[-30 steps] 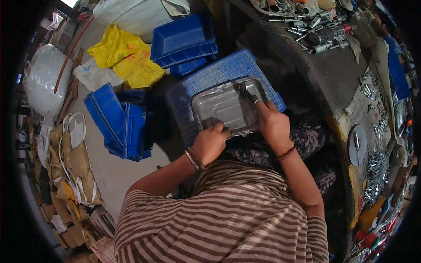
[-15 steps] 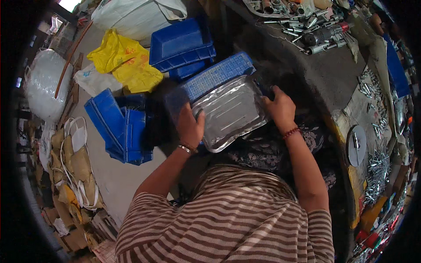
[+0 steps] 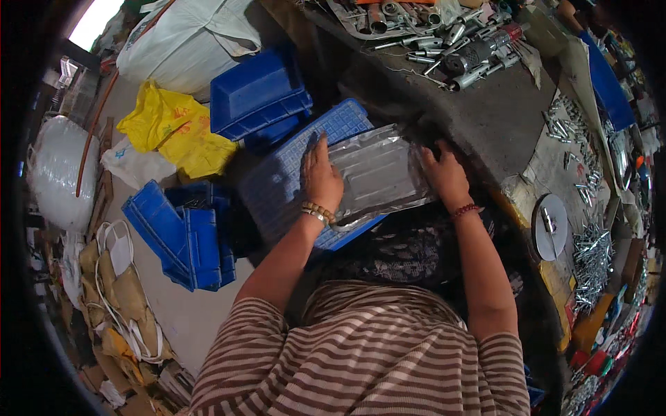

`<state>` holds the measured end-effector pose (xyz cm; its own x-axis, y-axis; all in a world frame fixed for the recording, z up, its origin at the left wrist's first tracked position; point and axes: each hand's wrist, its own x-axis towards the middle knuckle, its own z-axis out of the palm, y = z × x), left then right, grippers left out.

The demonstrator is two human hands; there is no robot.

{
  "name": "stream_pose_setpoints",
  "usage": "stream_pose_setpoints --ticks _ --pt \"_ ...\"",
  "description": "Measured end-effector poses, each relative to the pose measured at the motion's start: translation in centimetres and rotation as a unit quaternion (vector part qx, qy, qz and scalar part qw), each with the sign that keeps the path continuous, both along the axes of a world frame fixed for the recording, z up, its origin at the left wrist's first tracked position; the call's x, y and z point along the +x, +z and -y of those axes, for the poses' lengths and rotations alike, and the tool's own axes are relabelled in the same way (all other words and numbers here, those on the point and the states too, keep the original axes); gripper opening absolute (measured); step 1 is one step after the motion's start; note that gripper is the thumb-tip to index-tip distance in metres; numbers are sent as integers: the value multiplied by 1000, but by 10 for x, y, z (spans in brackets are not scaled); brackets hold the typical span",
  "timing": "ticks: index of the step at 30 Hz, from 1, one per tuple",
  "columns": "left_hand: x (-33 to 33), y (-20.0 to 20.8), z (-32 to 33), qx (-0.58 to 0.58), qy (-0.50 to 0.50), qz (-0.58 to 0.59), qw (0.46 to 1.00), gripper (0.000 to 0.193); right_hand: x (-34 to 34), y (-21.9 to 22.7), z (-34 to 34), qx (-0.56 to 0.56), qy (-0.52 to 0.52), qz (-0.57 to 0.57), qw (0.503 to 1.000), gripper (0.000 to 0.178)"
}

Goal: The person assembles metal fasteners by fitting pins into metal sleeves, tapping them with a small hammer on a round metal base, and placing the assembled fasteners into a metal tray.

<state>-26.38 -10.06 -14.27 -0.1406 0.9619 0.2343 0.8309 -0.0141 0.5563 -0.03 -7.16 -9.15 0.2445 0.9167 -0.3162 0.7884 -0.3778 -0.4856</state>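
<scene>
A shallow silver metal tray (image 3: 383, 172) with raised ribs lies tilted over a blue gridded plastic basket (image 3: 281, 173) at my lap. My left hand (image 3: 323, 179), wearing a beaded bracelet, is at the tray's left edge. Its fingers stretch out straight over the basket, and the thumb is hard to make out. At the tray's right edge, my right hand (image 3: 447, 177) grips the rim, with its thumb toward the tray and part of its fingers in shadow.
Blue bins (image 3: 257, 90) stand beyond the basket, more blue bins (image 3: 191, 239) to the left. A yellow plastic bag (image 3: 177, 128) lies near a white sack (image 3: 187, 41). On the right, a workbench (image 3: 479, 132) bears metal tubes, a power drill (image 3: 479, 54), a round disc (image 3: 549, 227) and small metal parts.
My left hand has shifted from gripping the tray to stretched fingers along its edge. The tray has turned slightly, uncovering more of the blue basket. The view has shifted.
</scene>
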Motion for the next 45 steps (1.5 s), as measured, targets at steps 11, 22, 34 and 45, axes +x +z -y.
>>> stream_pose_setpoints --ticks 11,22,34,45 --pt "6 -1 10 9 -38 -18 999 54 4 -13 -5 -2 65 15 998 58" --pt "2 -6 2 44 -61 1 997 51 8 -23 -8 38 88 25 995 51" --pt "-53 -31 39 62 22 38 997 69 -19 5 20 255 106 63 959 36" --pt "-55 -20 65 86 93 16 992 70 -51 34 63 308 241 9 921 39"
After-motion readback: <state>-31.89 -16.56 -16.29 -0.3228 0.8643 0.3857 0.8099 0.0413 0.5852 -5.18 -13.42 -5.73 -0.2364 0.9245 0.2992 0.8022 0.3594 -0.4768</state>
